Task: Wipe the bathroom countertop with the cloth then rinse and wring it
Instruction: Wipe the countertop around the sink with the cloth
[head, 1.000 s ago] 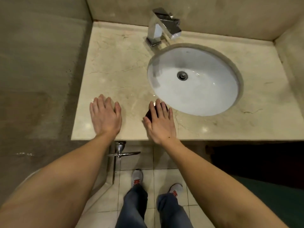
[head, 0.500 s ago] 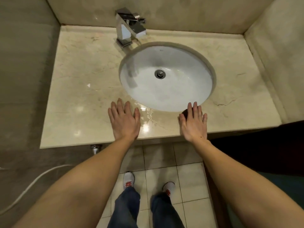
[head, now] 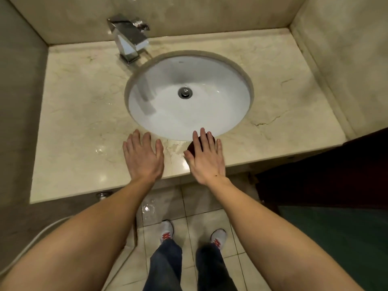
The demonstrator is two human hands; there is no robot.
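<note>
The beige marble countertop [head: 84, 114] holds an oval white sink basin [head: 189, 116] with a chrome faucet [head: 130, 42] behind it. My right hand [head: 206, 162] lies flat, fingers spread, pressing a dark reddish cloth [head: 191, 148] onto the counter's front strip just below the basin rim. Most of the cloth is hidden under the palm and fingers. My left hand [head: 143, 157] rests flat and empty on the counter to the left of it, about a hand's width away. A wet sheen shows on the stone between the two hands.
Stone walls close the counter at the left, back and right. The drain [head: 185, 92] sits in the middle of the basin. Below the counter edge are pale floor tiles, my shoes and a white hose [head: 42, 229] at the lower left.
My right hand slid the cloth rightward along the front strip, from the basin's left side to its front, then back slightly left. My left hand shifted right too.
</note>
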